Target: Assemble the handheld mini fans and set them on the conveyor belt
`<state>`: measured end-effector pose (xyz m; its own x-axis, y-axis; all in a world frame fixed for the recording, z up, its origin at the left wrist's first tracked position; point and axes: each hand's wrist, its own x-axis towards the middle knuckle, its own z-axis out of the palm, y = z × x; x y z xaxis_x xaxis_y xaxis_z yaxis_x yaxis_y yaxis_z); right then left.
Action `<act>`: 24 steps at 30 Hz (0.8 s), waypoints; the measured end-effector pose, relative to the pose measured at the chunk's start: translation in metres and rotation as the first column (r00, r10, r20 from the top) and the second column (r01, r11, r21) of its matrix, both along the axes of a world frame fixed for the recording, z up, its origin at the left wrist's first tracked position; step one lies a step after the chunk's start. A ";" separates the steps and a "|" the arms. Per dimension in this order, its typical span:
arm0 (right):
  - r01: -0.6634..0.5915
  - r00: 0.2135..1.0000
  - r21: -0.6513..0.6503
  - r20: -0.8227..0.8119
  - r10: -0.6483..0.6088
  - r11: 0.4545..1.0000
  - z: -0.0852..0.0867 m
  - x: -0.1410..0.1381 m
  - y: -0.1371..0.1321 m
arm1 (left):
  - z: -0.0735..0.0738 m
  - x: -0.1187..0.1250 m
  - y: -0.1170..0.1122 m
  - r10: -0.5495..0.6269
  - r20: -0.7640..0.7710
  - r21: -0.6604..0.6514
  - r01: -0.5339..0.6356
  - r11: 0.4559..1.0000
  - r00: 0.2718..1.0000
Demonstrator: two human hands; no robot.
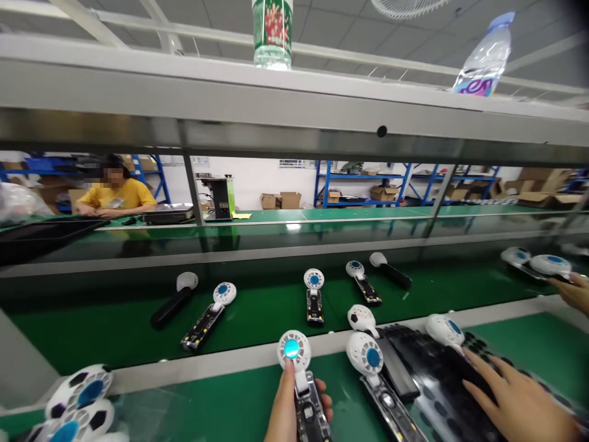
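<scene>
My left hand (294, 408) is closed round the black handle of a small handheld fan (294, 351), whose round white head with a blue centre points away from me; my thumb lies up along its neck. My right hand (510, 399) rests with fingers spread on a black moulded tray (427, 374) at the lower right. Another fan (368, 356) lies between the two hands, beside the tray, and a white fan head (444, 328) sits at the tray's far edge.
Several more fans (313, 294) lie on the green conveyor belt (110, 331) beyond. Fan heads (78, 393) are piled at the lower left. Another person's hand (575, 291) reaches in at the right edge. A person in yellow (115, 193) sits opposite. Bottles (272, 31) stand on the overhead shelf.
</scene>
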<state>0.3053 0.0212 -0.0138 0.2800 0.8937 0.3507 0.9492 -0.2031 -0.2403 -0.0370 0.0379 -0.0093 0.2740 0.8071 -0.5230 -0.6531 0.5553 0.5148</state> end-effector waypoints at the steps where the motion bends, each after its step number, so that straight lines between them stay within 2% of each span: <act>1: -0.057 0.998 -0.060 0.006 0.057 0.997 0.013 -0.022 -0.009 | 0.001 -0.001 -0.001 0.011 0.028 0.017 -0.012 1.000 1.000; 3: -0.223 0.971 -0.150 -0.116 0.207 0.963 0.040 -0.077 -0.024 | 0.005 -0.004 -0.003 0.058 0.064 0.040 -0.061 0.997 0.996; 4: -0.347 0.932 -0.219 -0.189 0.309 0.912 0.050 -0.106 -0.031 | 0.007 -0.006 -0.004 0.089 0.069 0.046 -0.092 0.995 0.994; 5: -0.480 0.873 -0.284 -0.249 0.419 0.830 0.056 -0.133 -0.036 | 0.009 -0.008 -0.004 0.116 0.067 0.048 -0.120 0.992 0.991; 6: -0.599 0.800 -0.360 -0.309 0.515 0.715 0.059 -0.156 -0.040 | 0.009 -0.010 -0.005 0.134 0.061 0.051 -0.137 0.989 0.989; 8: -0.644 0.765 -0.414 -0.337 0.548 0.644 0.055 -0.185 -0.043 | 0.008 -0.012 -0.005 0.128 0.042 0.065 -0.130 0.989 0.991; 10: -0.623 0.782 -0.441 -0.326 0.531 0.647 0.045 -0.196 -0.043 | 0.005 -0.013 -0.007 0.067 0.024 0.092 -0.069 0.993 0.997; 14: -0.621 0.783 -0.423 -0.323 0.531 0.660 0.030 -0.197 -0.034 | 0.001 -0.011 -0.010 -0.051 -0.068 0.159 0.062 0.985 0.996; 19: -0.650 0.759 -0.376 -0.364 0.539 0.661 0.023 -0.207 -0.025 | 0.003 -0.006 -0.009 0.024 -0.195 0.215 0.019 0.976 0.980; 24: -0.581 0.801 -0.381 -0.426 0.422 0.719 0.022 -0.211 -0.023 | 0.004 -0.002 -0.007 0.063 -0.242 0.213 -0.011 0.977 0.968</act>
